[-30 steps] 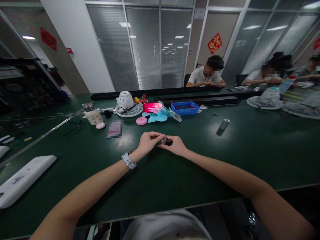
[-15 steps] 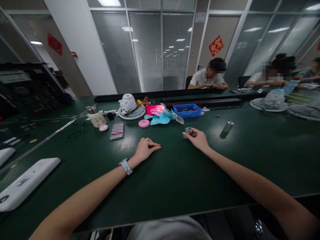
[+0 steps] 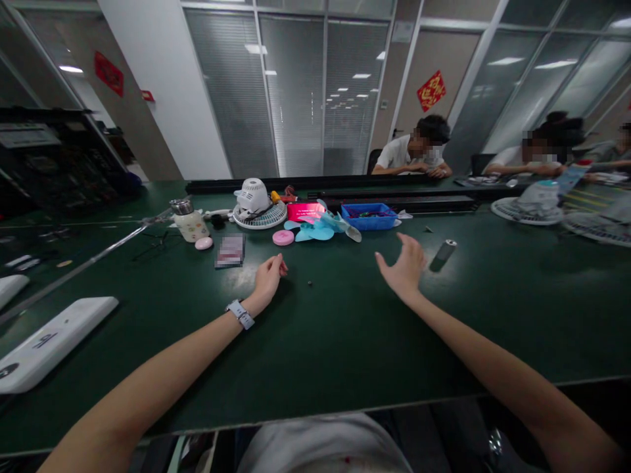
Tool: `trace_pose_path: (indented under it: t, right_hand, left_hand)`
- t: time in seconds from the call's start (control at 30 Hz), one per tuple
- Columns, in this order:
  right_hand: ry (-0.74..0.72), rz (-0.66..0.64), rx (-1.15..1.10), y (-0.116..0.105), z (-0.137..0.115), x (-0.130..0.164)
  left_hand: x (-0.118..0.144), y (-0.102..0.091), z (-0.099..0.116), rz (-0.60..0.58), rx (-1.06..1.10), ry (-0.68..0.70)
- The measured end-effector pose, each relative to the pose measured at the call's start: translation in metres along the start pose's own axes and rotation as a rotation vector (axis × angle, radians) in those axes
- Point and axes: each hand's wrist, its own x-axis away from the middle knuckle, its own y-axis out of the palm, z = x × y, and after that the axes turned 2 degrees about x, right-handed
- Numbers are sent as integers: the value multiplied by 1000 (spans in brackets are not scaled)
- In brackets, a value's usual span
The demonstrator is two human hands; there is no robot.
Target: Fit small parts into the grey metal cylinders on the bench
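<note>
Two bare hands are parted over a green table [image 3: 335,355]. The right hand [image 3: 405,269] is spread, thumb and fingers held wide, with nothing visible between them; whatever may lie directly behind it is hidden. The left hand [image 3: 269,279] is loosely curled, and whether it encloses anything cannot be told. Just beside the right hand, on its outer side, a metal cylinder [image 3: 446,249] appears to stand on end, with no clear contact between the two. Between the hands, nearer the left, a tiny piece [image 3: 310,284] lies loose, touched by neither. Judged from this arrangement, the handling of small parts is at a pause between steps: the cylinder is set down and supports itself, while the tiny piece is neither fitted nor put away. Whether the two belong together cannot be determined. Farther out, blue blades [image 3: 315,230] lie in front of a red screen [image 3: 304,211], with a pink disc [image 3: 283,237] to one side and a blue tray [image 3: 371,225] to the other. Beyond the disc rests a white fan [image 3: 254,197]; if the blades are its own, their mounting appears to remain undone.
</note>
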Motion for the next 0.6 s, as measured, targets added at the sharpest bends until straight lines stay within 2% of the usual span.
trace_pose_path:
  t: [0.1, 0.17, 0.23, 0.37, 0.47, 0.53, 0.6]
  right_hand:
    - [-340, -362, -193, 6, -58, 23]
    - [-440, -538, -245, 16, -84, 35]
    - [-450, -601, -252, 30, -99, 41]
    - [-410, -666, -299, 48, -108, 41]
    - [-412, -656, -336, 45, -101, 34]
    - [-429, -542, -331, 33, -85, 24]
    - [-413, -347, -286, 16, -57, 7]
  left_hand:
    - [4, 0, 2, -14, -67, 15]
    - [6, 0, 3, -11, -81, 16]
    - [8, -1, 5, -8, -89, 7]
    - [12, -1, 14, -35, -118, -6]
    - [14, -1, 19, -58, -104, -23]
    - [15, -2, 19, -55, -73, -40]
    - [15, -3, 17, -52, -54, -40]
